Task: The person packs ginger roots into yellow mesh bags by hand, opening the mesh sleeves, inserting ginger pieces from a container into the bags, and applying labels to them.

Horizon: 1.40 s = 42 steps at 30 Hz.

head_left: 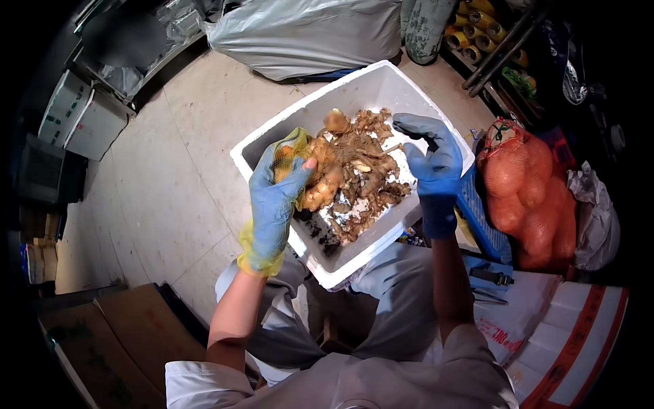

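Observation:
A white foam box (272, 121) sits at my knees with many brown ginger roots (371, 167) and dirt crumbs inside. My left hand (281, 194), in a blue glove with yellow netting over it, is closed around a large pale knob of ginger (324, 178) above the box's left side. My right hand (434, 163), in a blue glove, is over the box's right side with fingers curved and apart. Nothing shows between them. A thin root tip points toward its thumb; I cannot tell whether they touch.
Right of the box stand a blue plastic crate (482, 221) and an orange mesh sack (524, 198). Cardboard (116, 341) lies at lower left, a white carton with red tape (579, 334) at lower right. A grey-covered bulk (306, 34) is behind the box.

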Each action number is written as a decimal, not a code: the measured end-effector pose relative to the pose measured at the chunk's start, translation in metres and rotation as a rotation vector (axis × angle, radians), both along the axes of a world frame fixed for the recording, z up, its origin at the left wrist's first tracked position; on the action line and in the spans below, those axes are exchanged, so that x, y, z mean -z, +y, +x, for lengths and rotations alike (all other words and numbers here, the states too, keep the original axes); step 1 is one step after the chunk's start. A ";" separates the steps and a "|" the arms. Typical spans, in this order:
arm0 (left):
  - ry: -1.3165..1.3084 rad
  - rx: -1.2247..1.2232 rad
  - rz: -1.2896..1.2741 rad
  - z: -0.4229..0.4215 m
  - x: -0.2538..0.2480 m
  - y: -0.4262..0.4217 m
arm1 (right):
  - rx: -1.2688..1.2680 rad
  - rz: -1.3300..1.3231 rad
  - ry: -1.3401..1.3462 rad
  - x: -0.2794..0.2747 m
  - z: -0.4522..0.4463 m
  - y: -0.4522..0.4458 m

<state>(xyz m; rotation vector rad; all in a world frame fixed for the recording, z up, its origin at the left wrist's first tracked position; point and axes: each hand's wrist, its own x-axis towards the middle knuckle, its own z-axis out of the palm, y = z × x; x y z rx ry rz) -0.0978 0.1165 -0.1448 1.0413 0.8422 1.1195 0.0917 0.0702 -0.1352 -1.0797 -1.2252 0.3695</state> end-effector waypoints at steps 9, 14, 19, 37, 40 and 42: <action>0.129 -0.064 0.205 0.010 0.004 -0.006 | 0.124 -0.060 -0.711 0.000 -0.015 0.001; 0.237 -0.138 0.496 0.015 0.013 -0.009 | 0.159 -0.190 -0.663 0.012 -0.017 0.002; 0.510 -0.264 0.897 0.019 0.013 -0.020 | 0.305 -0.247 -0.612 0.015 -0.035 0.002; 0.074 -0.297 0.230 0.002 0.018 0.018 | 0.399 -0.079 -0.131 -0.002 -0.037 -0.012; -0.040 -0.340 0.200 -0.006 0.009 0.023 | 0.494 -0.052 -0.679 0.007 -0.009 0.003; -0.014 -0.359 0.175 -0.006 0.009 0.024 | 0.446 -0.075 -0.644 0.010 -0.015 0.003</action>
